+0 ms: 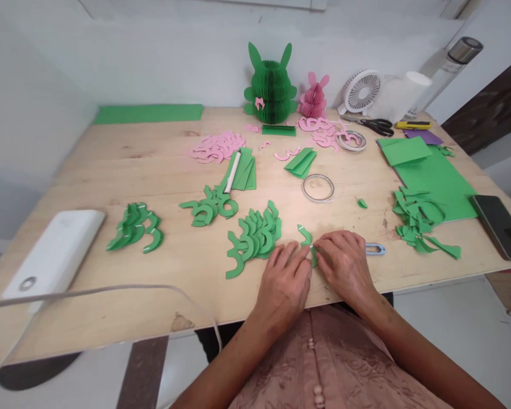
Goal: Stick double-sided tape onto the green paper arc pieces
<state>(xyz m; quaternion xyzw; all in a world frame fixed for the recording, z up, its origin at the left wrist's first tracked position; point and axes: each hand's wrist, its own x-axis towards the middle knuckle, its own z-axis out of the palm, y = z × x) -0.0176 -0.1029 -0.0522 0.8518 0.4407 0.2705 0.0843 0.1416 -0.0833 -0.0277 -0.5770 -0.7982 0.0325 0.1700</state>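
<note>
A small curved green paper cutout (305, 234) with a thin white strip across it lies at the table's front, between my two hands. My left hand (286, 275) rests on its left side, fingers bent and pressed to the paper. From the right, my right hand (344, 264) pinches the cutout's lower part, which the fingers partly hide. Just left of my left hand is a spread of overlapping green cutouts (255, 236). A light-blue tool (375, 249) sticks out beside my right hand, its other end hidden.
Farther left lie more green cutouts (138, 227) and a white power bank (55, 250) with a cable (153, 287). Tape rolls (318, 188), pink cutouts (217, 147), scissors (377, 125) and a green honeycomb paper figure (272, 85) stand or lie behind. Green scraps (417, 218) and a phone (500, 227) are right.
</note>
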